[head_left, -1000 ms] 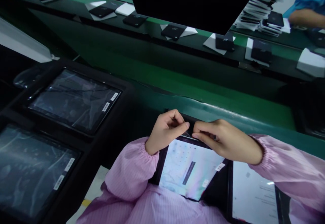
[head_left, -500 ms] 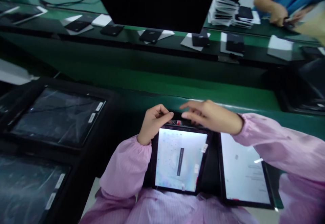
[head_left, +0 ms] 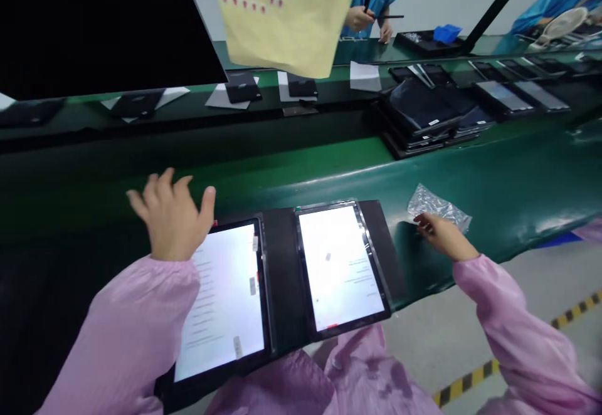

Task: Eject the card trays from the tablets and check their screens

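Observation:
My left hand (head_left: 172,217) is raised with fingers spread, above the top left corner of a lit tablet (head_left: 230,302). That tablet's screen shows lines of text, and small white labels sit along its right side. Beside it lies a second lit tablet (head_left: 341,267) with a nearly white screen. Off to the right, my right hand (head_left: 444,236) has loosely bent fingers with nothing visible between them. Its fingers are at the near edge of a crumpled clear plastic film (head_left: 433,203) on the green bench; whether they touch it I cannot tell.
Stacked dark tablets (head_left: 423,111) stand at the back right. Dark devices on white sheets line the far shelf (head_left: 244,92). A black panel (head_left: 103,26) and a yellow sheet (head_left: 291,32) hang above. A co-worker's hands (head_left: 362,20) hold a thin dark object across the bench.
The view has swung right. My hands have parted: the left has opened from a pinch at the tablet's top edge, and the right has moved right to the plastic film. The left tablet's screen has changed.

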Demonstrator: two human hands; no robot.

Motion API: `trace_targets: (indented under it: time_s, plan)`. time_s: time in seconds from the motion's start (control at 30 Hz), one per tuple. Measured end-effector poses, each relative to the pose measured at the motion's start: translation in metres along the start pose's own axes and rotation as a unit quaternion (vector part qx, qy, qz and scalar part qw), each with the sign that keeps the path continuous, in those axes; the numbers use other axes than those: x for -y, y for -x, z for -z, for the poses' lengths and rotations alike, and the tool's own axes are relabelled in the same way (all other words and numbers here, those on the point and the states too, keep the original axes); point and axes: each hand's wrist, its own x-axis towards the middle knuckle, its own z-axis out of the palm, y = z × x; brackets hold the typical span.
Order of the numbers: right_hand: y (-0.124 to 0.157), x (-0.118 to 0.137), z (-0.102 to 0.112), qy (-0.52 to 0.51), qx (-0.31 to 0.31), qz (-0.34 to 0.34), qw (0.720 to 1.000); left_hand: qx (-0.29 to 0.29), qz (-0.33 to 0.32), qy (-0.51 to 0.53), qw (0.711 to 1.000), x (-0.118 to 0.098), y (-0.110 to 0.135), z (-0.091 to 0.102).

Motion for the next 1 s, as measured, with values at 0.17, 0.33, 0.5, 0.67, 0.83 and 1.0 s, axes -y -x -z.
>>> trace_targets:
  time_s: [0.17,0.33,0.5,0.67,0.83,1.0]
  plan:
    - [-0.007,-0.037,-0.016,-0.023,-0.017,0.014,0.999,0.228,-0.2,0.021,0.953,-0.062,0.007,-0.077]
    - [-0.008,-0.043,-0.008,-0.076,0.012,0.021,0.997,0.348,-0.219,0.057,0.91,-0.085,-0.002,-0.116]
    - [-0.009,-0.009,0.008,-0.149,0.013,0.013,0.989,0.361,-0.229,0.095,0.899,-0.085,-0.003,-0.102]
    - [-0.03,0.057,0.01,-0.236,0.009,0.039,0.971,0.35,-0.239,0.143,0.895,-0.08,0.004,-0.104]
    - [-0.037,0.092,-0.032,-0.446,-0.041,-0.044,0.893,0.342,-0.212,0.176,0.899,-0.081,0.006,-0.111]
    - [-0.025,0.093,-0.046,-0.507,-0.239,-0.118,0.819,0.394,-0.173,0.259,0.865,-0.096,-0.002,-0.089]
